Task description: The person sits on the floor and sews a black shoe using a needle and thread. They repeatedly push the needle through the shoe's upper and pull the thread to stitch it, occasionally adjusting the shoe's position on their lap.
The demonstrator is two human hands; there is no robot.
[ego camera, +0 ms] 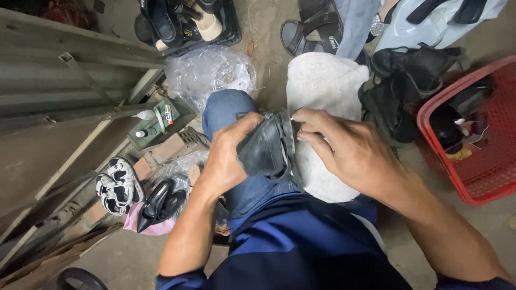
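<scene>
My left hand grips a black leather shoe held over my knee, sole edge turned to the right. My right hand pinches at the shoe's sole edge, fingertips closed on what looks like a thin needle sticking up near the rim. Under the shoe, a white fluffy cloth lies across my other leg. My jeans-clad knee shows above the left hand.
A red plastic basket with dark items stands at the right. Black shoes pile beside it. A black crate of shoes sits at the top. A green box with small bottles, patterned sandals and black heels lie left.
</scene>
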